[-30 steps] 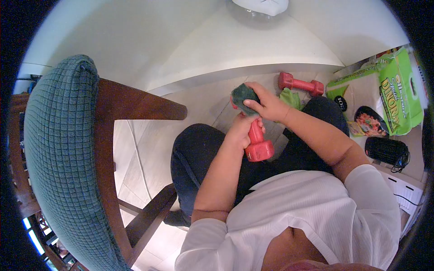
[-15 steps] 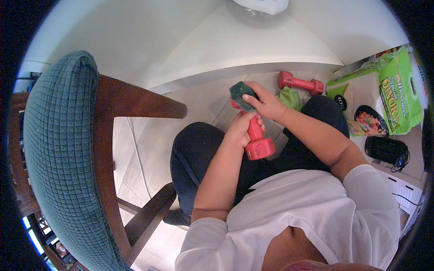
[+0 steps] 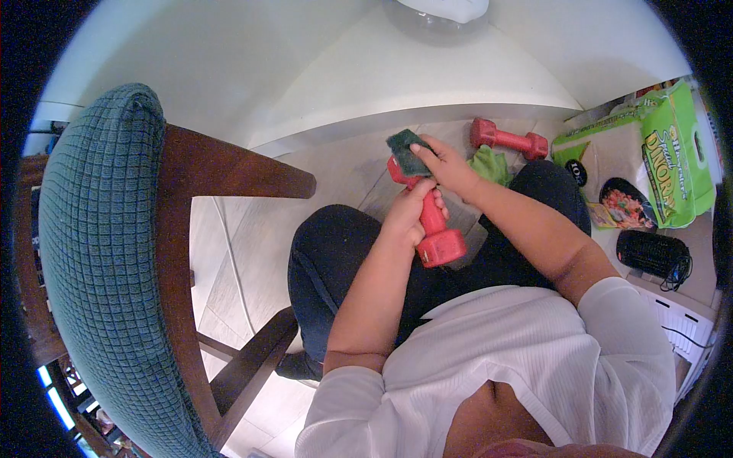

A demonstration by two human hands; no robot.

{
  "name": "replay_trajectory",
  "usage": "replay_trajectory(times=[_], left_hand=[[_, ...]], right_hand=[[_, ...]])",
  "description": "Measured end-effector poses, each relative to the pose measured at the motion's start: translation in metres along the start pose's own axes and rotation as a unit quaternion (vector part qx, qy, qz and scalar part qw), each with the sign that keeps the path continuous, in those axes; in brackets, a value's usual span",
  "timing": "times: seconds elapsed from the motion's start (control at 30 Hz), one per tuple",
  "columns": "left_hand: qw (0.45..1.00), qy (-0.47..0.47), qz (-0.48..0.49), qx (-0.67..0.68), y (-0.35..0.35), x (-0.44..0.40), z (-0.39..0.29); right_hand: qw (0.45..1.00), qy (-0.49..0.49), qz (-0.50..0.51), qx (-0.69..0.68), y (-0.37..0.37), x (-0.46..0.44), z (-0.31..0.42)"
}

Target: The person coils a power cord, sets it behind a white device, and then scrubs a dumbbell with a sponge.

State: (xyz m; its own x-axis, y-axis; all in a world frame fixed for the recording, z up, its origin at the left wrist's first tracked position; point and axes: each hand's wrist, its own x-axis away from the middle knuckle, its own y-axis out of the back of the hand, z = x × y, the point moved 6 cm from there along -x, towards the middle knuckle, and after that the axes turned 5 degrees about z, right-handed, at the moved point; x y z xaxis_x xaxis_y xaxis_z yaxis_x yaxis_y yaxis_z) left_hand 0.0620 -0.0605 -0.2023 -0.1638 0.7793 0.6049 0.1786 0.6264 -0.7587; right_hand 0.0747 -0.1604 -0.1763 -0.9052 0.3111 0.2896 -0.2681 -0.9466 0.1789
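Observation:
My left hand (image 3: 410, 215) is wrapped round the handle of a red dumbbell (image 3: 443, 248), which is held at a slant above my lap. In my right hand (image 3: 448, 164) is a dark green scouring pad (image 3: 408, 152), gripped with the thumb on top. The pad lies against the dumbbell's far head and covers part of it. Some of the handle is hidden behind my left fingers.
A second red dumbbell (image 3: 509, 140) lies on the floor beside a light green cloth (image 3: 489, 165). To the right are a green rice bag (image 3: 672, 164) and a black corded object (image 3: 653, 256). A padded chair (image 3: 107, 259) stands at the left, with a white cable (image 3: 231, 263) near it.
The scouring pad has shifted slightly up and now lies flatter, showing more of the dumbbell's far red head. My left hand keeps its hold with barely any movement.

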Motion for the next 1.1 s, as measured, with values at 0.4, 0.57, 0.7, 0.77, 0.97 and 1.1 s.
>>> replay_trajectory(times=[0.4,0.57,0.7,0.77,0.97,1.1], left_hand=[[0.999,0.016,-0.002,-0.044,0.000,-0.001,0.003],[1.000,0.017,0.015,-0.022,-0.002,0.001,0.001],[0.997,-0.020,-0.026,-0.072,0.013,-0.009,0.006],[0.992,-0.043,-0.029,-0.111,0.005,-0.002,0.002],[0.995,-0.030,-0.001,-0.095,0.001,0.000,0.000],[0.996,-0.009,-0.022,-0.082,0.007,-0.004,0.006]], right_hand=[[0.953,-0.032,0.110,-0.279,0.051,-0.025,0.004],[0.945,0.147,0.191,0.220,0.005,-0.003,0.036],[0.962,0.142,0.059,0.227,-0.007,-0.002,0.027],[0.978,0.088,0.024,0.187,-0.005,-0.009,0.023],[0.981,0.062,-0.013,0.183,-0.003,-0.017,0.018],[0.969,0.045,-0.032,0.239,0.001,-0.030,0.001]])
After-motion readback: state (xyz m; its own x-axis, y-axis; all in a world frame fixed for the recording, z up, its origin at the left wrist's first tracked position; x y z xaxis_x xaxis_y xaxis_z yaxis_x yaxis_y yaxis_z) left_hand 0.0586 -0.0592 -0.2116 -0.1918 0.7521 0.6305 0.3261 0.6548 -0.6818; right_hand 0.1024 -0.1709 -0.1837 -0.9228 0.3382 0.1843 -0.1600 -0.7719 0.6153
